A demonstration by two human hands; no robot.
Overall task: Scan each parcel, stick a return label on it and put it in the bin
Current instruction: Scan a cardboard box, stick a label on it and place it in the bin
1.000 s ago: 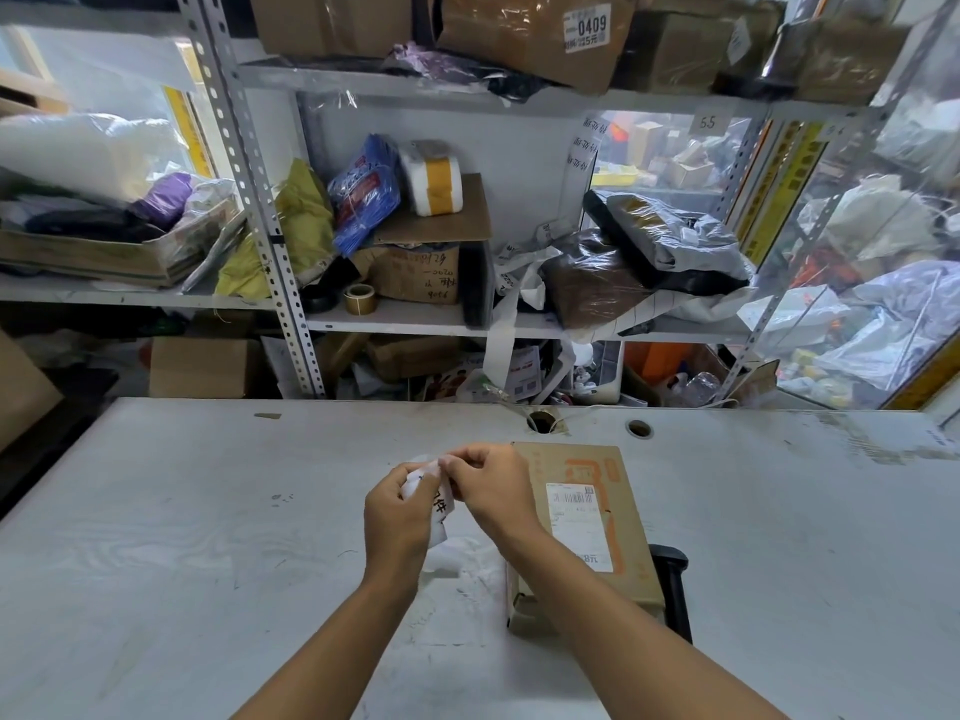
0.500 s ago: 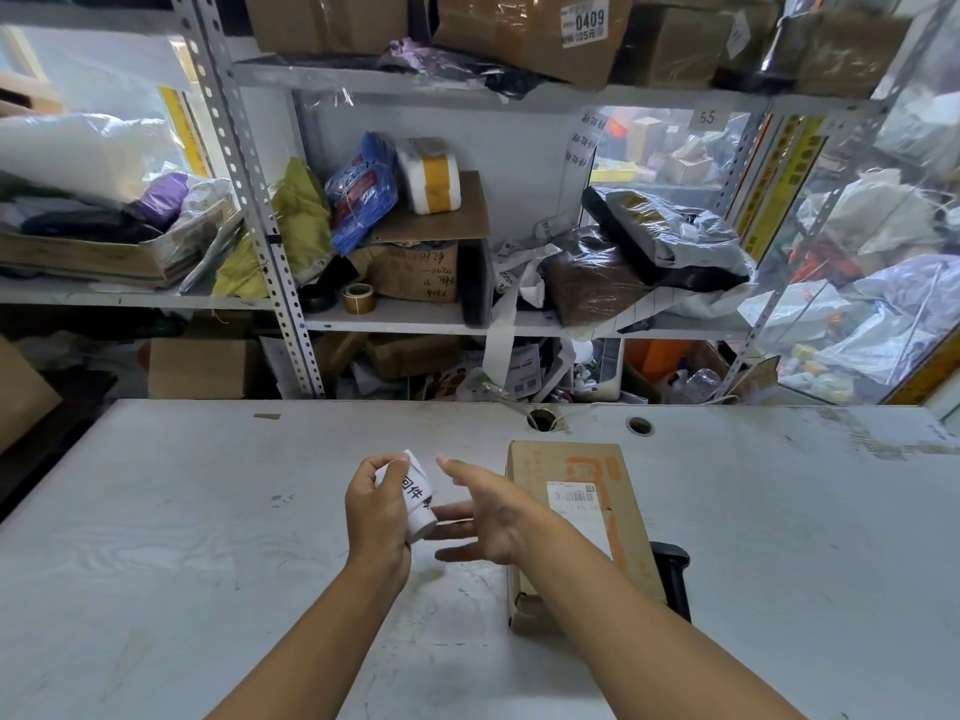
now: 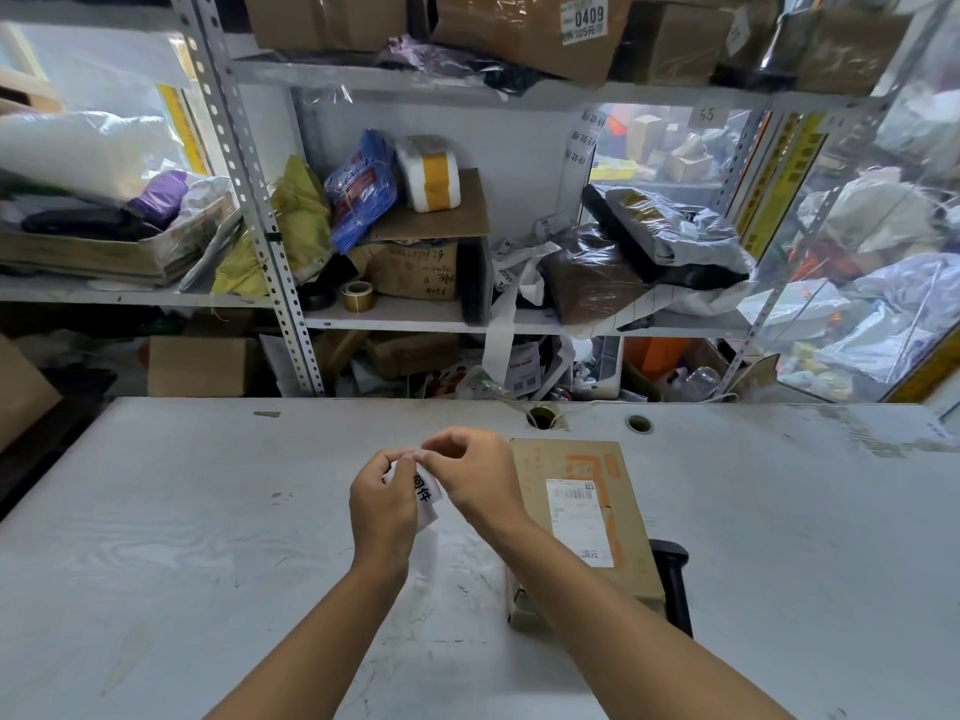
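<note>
A flat brown cardboard parcel (image 3: 582,517) with a white shipping label lies on the grey table (image 3: 182,537), right of centre. Just left of it, above the table, my left hand (image 3: 382,511) holds a small white roll of labels (image 3: 423,498) printed with black characters. My right hand (image 3: 475,475) pinches the top edge of that roll with thumb and forefinger. A black scanner (image 3: 672,579) lies on the table against the parcel's right side, partly hidden by my right forearm.
Metal shelving (image 3: 270,241) packed with boxes, bags and a tape roll (image 3: 358,296) stands behind the table. Two cable holes (image 3: 540,418) sit near the table's far edge. A cardboard box (image 3: 21,392) stands at the far left.
My right hand had opened and drawn away from the label roll half a second ago; now it is back at the roll's top, pinching it. The parcel has not moved.
</note>
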